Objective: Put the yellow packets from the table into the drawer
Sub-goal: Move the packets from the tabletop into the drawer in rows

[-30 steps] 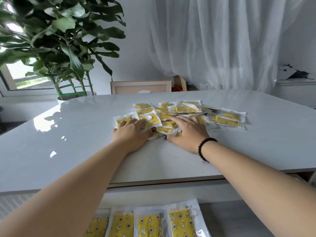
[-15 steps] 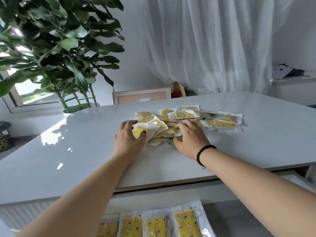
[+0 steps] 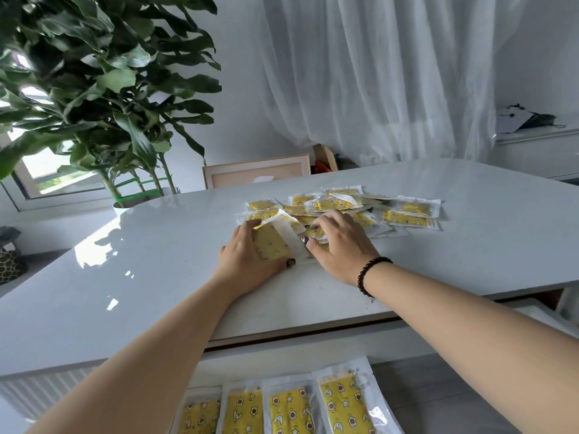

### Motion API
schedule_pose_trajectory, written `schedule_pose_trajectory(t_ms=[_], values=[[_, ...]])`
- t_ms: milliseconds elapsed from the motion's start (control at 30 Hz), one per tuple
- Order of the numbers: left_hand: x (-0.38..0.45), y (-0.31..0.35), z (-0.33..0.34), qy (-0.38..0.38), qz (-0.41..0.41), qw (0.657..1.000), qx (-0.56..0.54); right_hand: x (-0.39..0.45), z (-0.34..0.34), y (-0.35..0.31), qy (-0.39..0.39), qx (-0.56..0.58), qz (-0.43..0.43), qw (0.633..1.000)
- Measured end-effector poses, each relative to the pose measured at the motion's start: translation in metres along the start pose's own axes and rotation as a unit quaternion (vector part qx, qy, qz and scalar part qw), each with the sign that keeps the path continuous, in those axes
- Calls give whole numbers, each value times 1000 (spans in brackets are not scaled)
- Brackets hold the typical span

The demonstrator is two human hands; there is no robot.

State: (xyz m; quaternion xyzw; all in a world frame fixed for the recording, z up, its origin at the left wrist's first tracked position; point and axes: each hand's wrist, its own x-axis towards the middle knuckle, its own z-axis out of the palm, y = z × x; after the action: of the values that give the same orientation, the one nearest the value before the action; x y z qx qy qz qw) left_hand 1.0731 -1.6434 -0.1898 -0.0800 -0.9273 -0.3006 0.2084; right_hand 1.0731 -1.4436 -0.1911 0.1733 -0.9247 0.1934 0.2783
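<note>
Left hand (image 3: 247,261) clutching one packet (image 3: 271,245), right hand (image 3: 336,245) open on pile (image 3: 360,211); slippery wrappers, likely spill toward 6 o'clock.

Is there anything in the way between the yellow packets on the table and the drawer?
Nothing visible blocks the way. The left hand already holds a packet from the pile, and the drawer stands open below the table edge, with packets in a row inside.

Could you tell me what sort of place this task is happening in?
Most likely a room in a home: a white table stands before sheer curtains, with a large potted plant by a window and a picture frame behind.
</note>
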Motion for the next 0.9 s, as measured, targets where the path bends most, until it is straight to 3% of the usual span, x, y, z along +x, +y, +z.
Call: schedule_pose_trajectory(t_ms=[100, 233, 333, 400, 500, 567, 633, 767, 900], values=[[-6, 4, 2, 16, 98, 994, -47, 0, -1, 1, -32, 31, 4, 999], [-9, 5, 0, 16, 145, 987, -68, 3, 1, 1, -64, 67, -4, 996], [-10, 2, 0, 2, 165, 985, -58, 5, -5, 4, -62, 220, 78, 970], [-8, -1, 3, 42, 126, 991, -26, 7, -11, 8, -39, 325, 168, 930], [2, -6, 6, 87, -69, 988, 103, 10, -14, 13, 27, 370, 250, 894], [6, -7, 3, 34, -206, 964, 166, 12, -14, 15, 50, 370, 284, 883], [8, -7, 1, -25, -278, 941, 190, 14, -11, 17, 64, 361, 310, 877], [12, -11, -1, -13, -245, 956, 163, 16, -11, 18, 95, 332, 349, 871], [10, -10, -8, 53, -208, 977, -5, 17, -11, 18, 106, 320, 358, 871]])
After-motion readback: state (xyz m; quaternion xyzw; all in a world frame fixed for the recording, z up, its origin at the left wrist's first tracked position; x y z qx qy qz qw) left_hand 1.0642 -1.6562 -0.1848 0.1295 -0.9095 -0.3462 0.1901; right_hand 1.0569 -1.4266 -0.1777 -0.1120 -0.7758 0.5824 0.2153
